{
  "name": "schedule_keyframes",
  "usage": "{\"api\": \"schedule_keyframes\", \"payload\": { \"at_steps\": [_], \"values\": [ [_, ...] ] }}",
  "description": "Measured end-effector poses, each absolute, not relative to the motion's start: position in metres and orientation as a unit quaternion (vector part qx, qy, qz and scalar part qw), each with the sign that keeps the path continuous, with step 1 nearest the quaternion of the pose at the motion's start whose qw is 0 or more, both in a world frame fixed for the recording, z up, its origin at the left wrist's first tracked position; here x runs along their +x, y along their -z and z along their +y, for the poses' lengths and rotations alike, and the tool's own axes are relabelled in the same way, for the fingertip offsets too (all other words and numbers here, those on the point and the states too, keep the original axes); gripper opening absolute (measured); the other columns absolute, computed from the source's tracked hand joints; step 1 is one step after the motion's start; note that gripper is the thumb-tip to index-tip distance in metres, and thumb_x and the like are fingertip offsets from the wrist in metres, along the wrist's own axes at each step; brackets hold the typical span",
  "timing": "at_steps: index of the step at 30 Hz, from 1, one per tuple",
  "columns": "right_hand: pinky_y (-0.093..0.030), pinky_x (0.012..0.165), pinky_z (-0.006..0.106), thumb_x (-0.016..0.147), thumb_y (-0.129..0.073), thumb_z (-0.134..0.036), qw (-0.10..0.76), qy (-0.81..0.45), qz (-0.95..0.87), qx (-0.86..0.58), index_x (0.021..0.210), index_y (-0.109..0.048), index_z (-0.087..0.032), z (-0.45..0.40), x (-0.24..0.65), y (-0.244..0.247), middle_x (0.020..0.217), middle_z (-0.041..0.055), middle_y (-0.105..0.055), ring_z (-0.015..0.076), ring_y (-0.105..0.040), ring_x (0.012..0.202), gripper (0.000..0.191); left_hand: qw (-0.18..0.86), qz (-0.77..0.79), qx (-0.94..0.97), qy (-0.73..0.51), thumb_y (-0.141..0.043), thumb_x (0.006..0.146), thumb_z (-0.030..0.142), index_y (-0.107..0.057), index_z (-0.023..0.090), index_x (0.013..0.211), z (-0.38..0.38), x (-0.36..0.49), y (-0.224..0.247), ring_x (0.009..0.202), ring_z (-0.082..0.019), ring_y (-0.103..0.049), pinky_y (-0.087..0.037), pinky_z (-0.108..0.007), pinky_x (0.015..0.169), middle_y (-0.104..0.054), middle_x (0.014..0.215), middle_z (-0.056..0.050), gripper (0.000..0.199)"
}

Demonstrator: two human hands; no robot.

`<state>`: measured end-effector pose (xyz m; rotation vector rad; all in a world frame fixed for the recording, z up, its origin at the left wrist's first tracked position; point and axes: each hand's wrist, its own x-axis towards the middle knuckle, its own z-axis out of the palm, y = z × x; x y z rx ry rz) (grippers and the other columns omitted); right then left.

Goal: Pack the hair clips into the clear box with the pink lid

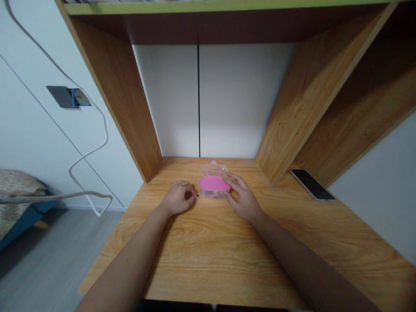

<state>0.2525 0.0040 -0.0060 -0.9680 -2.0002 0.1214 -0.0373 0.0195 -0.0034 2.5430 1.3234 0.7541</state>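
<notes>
A small oval clear plastic box (208, 193) stands on the wooden desk, its hinged clear lid (223, 168) raised at the back. A pink oval panel (212, 183) covers its top opening. My right hand (244, 200) grips the box's right end, fingers over the pink panel and thumb at the front wall. Just left of the box, my left hand (178, 198) rests on the desk with thumb and fingertips pinched together. A tiny shiny piece (196, 197) shows at those fingertips, too small to name.
To the right, a phone (312, 184) lies face up on the desk (208, 260). Wooden side panels (123, 95) and an overhead shelf (208, 28) frame the desk's back. A white cable (105, 130) hangs at the left, near a wall socket plate (60, 96).
</notes>
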Motion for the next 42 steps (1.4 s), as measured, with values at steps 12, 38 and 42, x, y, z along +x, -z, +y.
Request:
{"api": "schedule_keyframes", "payload": {
  "at_steps": [12,38,42],
  "values": [
    [-0.045,0.114,0.051,0.089,-0.061,-0.016,0.44,-0.049,-0.802,-0.401,0.14,-0.058,-0.028,0.005,0.253,0.008,0.146,0.0104,-0.051,0.0286,-0.051,0.134,0.053,0.081,0.43,0.868,-0.233,-0.06,0.083,0.018,-0.074,0.021,0.082,0.016,-0.036,-0.002,0.085,-0.021,-0.063,-0.045,-0.036,0.085,-0.072,0.083,-0.005,0.015],
    [-0.044,0.115,0.052,0.088,-0.059,-0.016,0.452,-0.052,-0.802,-0.388,0.143,-0.055,-0.029,0.005,0.253,0.006,0.146,0.0103,-0.051,0.0284,-0.051,0.135,0.056,0.072,0.429,0.873,-0.219,-0.069,0.083,0.039,-0.076,0.025,0.102,0.01,-0.033,-0.007,0.102,-0.027,-0.061,-0.043,-0.041,0.092,-0.07,0.103,-0.008,0.024],
    [-0.044,0.114,0.052,0.088,-0.059,-0.015,0.451,-0.052,-0.802,-0.387,0.143,-0.055,-0.029,0.004,0.253,0.004,0.145,0.0108,-0.051,0.0288,-0.051,0.134,0.057,0.076,0.432,0.873,-0.215,-0.069,0.083,0.035,-0.076,0.025,0.099,0.01,-0.033,-0.006,0.101,-0.027,-0.062,-0.043,-0.041,0.091,-0.07,0.102,-0.008,0.02]
  ]
}}
